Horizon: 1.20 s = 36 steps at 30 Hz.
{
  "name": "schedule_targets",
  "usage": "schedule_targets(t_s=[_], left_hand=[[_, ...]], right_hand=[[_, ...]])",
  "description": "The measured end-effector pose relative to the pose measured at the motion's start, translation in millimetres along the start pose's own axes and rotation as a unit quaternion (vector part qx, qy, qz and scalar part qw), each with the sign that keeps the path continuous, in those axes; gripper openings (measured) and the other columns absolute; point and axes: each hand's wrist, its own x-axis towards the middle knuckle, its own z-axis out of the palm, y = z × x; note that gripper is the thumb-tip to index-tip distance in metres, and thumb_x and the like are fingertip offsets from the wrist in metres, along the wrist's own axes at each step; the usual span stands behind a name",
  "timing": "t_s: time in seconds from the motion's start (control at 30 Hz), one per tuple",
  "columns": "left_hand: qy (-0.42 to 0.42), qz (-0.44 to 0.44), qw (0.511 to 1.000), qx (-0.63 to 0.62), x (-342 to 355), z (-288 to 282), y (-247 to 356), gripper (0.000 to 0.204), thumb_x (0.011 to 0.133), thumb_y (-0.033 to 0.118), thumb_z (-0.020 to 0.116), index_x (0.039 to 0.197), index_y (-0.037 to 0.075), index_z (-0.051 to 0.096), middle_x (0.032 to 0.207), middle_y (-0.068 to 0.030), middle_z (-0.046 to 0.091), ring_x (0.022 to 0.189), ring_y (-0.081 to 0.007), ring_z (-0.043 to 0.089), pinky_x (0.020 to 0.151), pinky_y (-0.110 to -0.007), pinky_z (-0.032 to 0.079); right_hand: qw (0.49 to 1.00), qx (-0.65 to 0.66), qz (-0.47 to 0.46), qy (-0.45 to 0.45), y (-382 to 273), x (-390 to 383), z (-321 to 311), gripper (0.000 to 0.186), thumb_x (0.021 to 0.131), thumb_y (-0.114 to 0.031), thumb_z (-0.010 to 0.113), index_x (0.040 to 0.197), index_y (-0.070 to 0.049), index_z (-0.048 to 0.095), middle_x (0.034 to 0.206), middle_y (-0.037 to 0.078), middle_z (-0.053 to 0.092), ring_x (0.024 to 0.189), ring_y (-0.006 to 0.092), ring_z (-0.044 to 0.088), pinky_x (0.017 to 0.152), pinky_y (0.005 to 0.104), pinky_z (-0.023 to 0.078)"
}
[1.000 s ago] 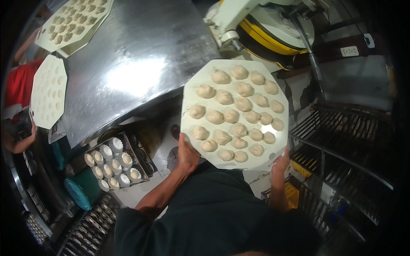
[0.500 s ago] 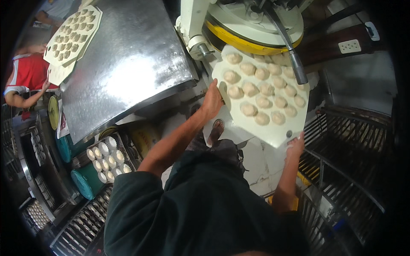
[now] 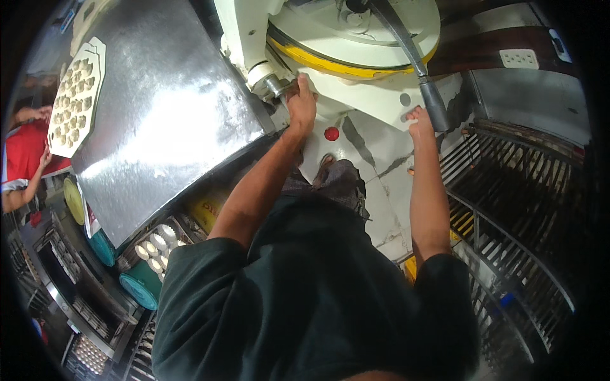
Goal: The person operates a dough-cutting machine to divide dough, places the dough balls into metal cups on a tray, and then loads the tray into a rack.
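Note:
A cream dough tray (image 3: 368, 100) with cut corners and a round hole sits mostly beneath the round head of a dough divider machine (image 3: 356, 47). Its dough balls are nearly all hidden under the yellow-rimmed head. My left hand (image 3: 301, 108) is closed at the tray's left edge, beside a metal knob (image 3: 276, 85) on the machine; part of its fingers is hidden. By the hole, my right hand (image 3: 419, 120) grips the front right corner. The machine's long dark-handled lever (image 3: 433, 105) hangs just above that hand, apart from it.
A steel table (image 3: 159, 114) stands at left. Across it, another person's hands (image 3: 44, 152) are at a tray of dough pieces (image 3: 76, 101). Paper-lined cups (image 3: 155, 244) sit at lower left. Slatted metal racks (image 3: 508, 184) fill the right. A red round object (image 3: 332, 133) lies on the floor.
Both hands have pushed the dough tray forward, under the machine's head, so the dough balls have gone from sight. My view has shifted, and the red floor object now shows.

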Motion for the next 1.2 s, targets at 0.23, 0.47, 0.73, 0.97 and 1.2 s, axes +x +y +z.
schedule_targets(t_s=[0.23, 0.47, 0.73, 0.97, 1.2], left_hand=[[0.067, -0.05, 0.996, -0.015, 5, 3, 24, 0.042, 0.101, 0.045, 0.061, 0.095, 0.004, 0.063, 0.073, -0.0013, 0.057, 0.062, -0.0128, 0.053, 0.058, -0.031, 0.049], [0.128, 0.008, 0.99, -0.057, 7, 14, 19, 0.043, 0.099, 0.044, 0.064, 0.095, 0.001, 0.065, 0.075, -0.0025, 0.059, 0.063, -0.0142, 0.053, 0.061, -0.034, 0.052], [0.084, 0.001, 0.992, 0.092, -5, 14, 8, 0.053, 0.101, 0.049, 0.058, 0.097, -0.002, 0.068, 0.086, -0.012, 0.068, 0.08, -0.0225, 0.061, 0.076, -0.041, 0.05], [-0.049, 0.357, 0.929, 0.086, -99, -53, 148, 0.016, 0.089, 0.014, 0.077, 0.089, 0.005, 0.063, 0.085, -0.0079, 0.063, 0.08, -0.0195, 0.06, 0.073, -0.035, 0.048], [0.114, 0.66, 0.721, 0.179, -22, -22, 350, 0.039, 0.074, 0.019, 0.087, 0.103, 0.006, 0.063, 0.108, -0.0133, 0.06, 0.103, -0.0331, 0.054, 0.089, -0.043, 0.043]], right_hand=[[1.0, -0.005, 0.003, 0.022, 9, -28, 48, 0.005, 0.106, -0.022, 0.049, 0.109, -0.018, 0.05, 0.084, 0.0, 0.038, 0.065, 0.0105, 0.036, 0.05, 0.0266, 0.035], [0.998, -0.008, 0.048, 0.04, 13, -41, 58, 0.021, 0.109, -0.035, 0.046, 0.106, -0.014, 0.049, 0.081, -0.002, 0.034, 0.065, 0.0106, 0.035, 0.054, 0.0305, 0.036], [0.974, -0.119, -0.023, -0.191, 5, 29, -50, 0.028, 0.104, -0.034, 0.057, 0.115, -0.008, 0.056, 0.102, 0.006, 0.057, 0.09, 0.0207, 0.058, 0.083, 0.0372, 0.052], [0.79, -0.062, -0.566, -0.226, -325, -151, 197, 0.038, 0.106, -0.025, 0.056, 0.134, 0.001, 0.058, 0.113, 0.01, 0.062, 0.103, 0.0181, 0.06, 0.099, 0.0358, 0.049], [0.633, -0.217, -0.647, -0.365, -482, -267, 521, 0.048, 0.097, -0.048, 0.056, 0.116, -0.005, 0.065, 0.1, 0.006, 0.066, 0.096, 0.0178, 0.062, 0.089, 0.038, 0.05]])
